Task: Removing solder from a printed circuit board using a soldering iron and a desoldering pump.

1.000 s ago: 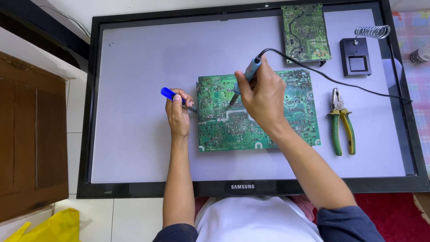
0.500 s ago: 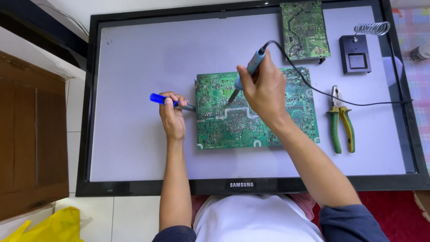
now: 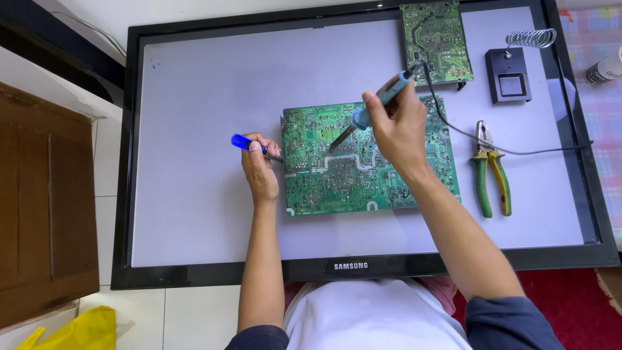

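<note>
A large green circuit board (image 3: 337, 175) lies on the pale screen of a flat black-framed monitor (image 3: 194, 116). My right hand (image 3: 395, 126) grips a blue-handled soldering iron (image 3: 379, 104), whose tip touches the board near its upper middle. My left hand (image 3: 260, 170) rests at the board's left edge and holds a blue-handled tool (image 3: 249, 146), its thin metal end pointing at the board. The iron's black cord (image 3: 479, 139) runs off to the right.
A second, smaller green board (image 3: 435, 35) lies at the top. To its right stands a black soldering stand with a coil spring (image 3: 515, 71). Green-and-yellow pliers (image 3: 489, 172) lie right of the main board. A wooden cabinet (image 3: 39, 207) is at the left, a yellow bag (image 3: 78, 330) below it.
Both hands shifted slightly with the view. The left hand's blue tool moved a little left along the board's edge; the soldering iron tip stays on the board.
</note>
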